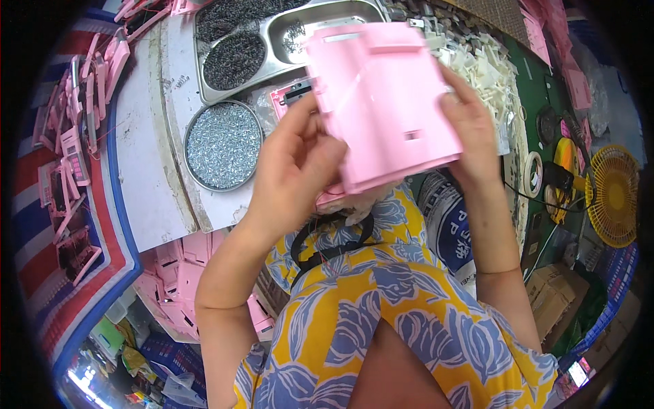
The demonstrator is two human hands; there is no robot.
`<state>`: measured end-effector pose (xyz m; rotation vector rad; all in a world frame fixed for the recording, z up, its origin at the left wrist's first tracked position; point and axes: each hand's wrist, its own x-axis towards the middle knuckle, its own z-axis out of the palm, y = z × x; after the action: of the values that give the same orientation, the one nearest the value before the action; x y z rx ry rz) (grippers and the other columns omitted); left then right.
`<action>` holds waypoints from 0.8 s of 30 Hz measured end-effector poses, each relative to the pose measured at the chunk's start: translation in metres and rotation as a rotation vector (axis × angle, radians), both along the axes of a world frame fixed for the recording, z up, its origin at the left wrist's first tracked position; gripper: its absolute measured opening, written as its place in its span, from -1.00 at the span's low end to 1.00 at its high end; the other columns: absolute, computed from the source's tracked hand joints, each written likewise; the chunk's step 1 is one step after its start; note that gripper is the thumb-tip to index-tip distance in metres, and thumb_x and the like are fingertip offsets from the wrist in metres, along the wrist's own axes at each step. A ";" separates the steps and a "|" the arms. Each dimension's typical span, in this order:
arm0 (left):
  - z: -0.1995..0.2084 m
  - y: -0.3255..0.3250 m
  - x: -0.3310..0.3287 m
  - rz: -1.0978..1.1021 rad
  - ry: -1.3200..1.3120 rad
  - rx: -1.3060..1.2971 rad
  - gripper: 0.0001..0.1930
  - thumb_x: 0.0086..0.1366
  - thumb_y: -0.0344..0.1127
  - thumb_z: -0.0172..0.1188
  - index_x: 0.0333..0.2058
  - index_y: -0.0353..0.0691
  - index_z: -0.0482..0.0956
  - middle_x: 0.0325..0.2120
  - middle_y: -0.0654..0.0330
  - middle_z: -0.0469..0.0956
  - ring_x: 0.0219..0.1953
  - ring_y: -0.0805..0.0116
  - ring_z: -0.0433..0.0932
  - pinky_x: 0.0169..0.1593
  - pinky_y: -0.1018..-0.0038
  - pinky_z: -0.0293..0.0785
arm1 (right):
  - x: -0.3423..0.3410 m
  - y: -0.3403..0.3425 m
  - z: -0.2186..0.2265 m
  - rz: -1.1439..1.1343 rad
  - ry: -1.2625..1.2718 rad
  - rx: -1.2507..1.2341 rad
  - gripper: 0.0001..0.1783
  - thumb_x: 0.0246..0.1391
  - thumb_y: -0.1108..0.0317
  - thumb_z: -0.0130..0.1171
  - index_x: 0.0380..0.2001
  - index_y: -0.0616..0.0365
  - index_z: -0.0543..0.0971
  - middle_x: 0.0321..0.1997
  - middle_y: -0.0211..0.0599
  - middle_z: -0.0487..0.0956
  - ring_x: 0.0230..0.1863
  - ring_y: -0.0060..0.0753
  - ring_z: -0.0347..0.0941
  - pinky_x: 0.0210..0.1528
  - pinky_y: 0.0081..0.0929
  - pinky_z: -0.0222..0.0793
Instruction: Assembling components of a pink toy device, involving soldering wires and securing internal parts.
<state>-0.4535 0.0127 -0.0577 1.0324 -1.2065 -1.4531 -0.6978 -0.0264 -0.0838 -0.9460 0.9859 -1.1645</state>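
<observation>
Both hands hold a pink plastic housing up over the near edge of the table, tilted, with its smooth outer face showing. My left hand is closed at its left edge, fingers curled and thumb pressed near the lower left corner. My right hand grips the right edge, with the thumb on the face and the other fingers mostly behind. Behind the housing, a pink part with a black piece is partly hidden. A round tin of small silvery screws stands left of my left hand.
A metal tray with dark springs stands at the back. White plastic pieces are heaped at the right. Further right are a tape roll and a yellow fan. Pink housings fill a box below left; finished-looking pink units lie on striped cloth.
</observation>
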 end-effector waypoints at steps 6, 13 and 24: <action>-0.024 0.027 0.006 0.165 -0.280 -0.007 -0.20 0.33 -0.54 0.22 0.44 -0.42 -0.02 -0.46 0.25 0.58 -0.52 0.69 0.43 -0.45 0.72 0.32 | 0.011 0.024 0.004 0.220 0.948 -0.248 -0.32 0.28 0.18 0.21 0.39 0.08 0.29 -0.63 -0.23 0.58 -0.58 -0.33 0.57 -0.45 -0.34 0.43; -0.038 0.042 0.012 0.210 -0.390 0.001 -0.25 0.32 -0.51 0.25 0.41 -0.43 0.10 -0.58 0.33 0.47 -0.57 0.69 0.35 -0.50 0.70 0.22 | 0.010 0.006 -0.020 0.321 1.113 -0.608 -0.38 0.24 0.04 0.24 0.33 -0.09 0.43 -0.68 -0.19 0.52 -0.63 -0.12 0.52 -0.50 -0.27 0.41; -0.046 0.072 0.016 0.277 -0.737 0.016 -0.44 0.30 -0.34 0.33 0.24 -0.38 0.45 -0.74 0.28 0.31 -0.69 0.52 0.27 -0.56 0.52 0.26 | 0.023 0.002 0.009 0.508 1.413 -0.712 -0.47 0.27 0.04 0.17 0.26 -0.10 0.49 -0.69 -0.15 0.55 -0.61 -0.02 0.56 -0.52 -0.15 0.47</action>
<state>-0.4372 0.0842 -0.1036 1.7548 -1.4710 -0.8775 -0.6747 -0.0242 -0.0753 -2.5802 1.2388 -0.2269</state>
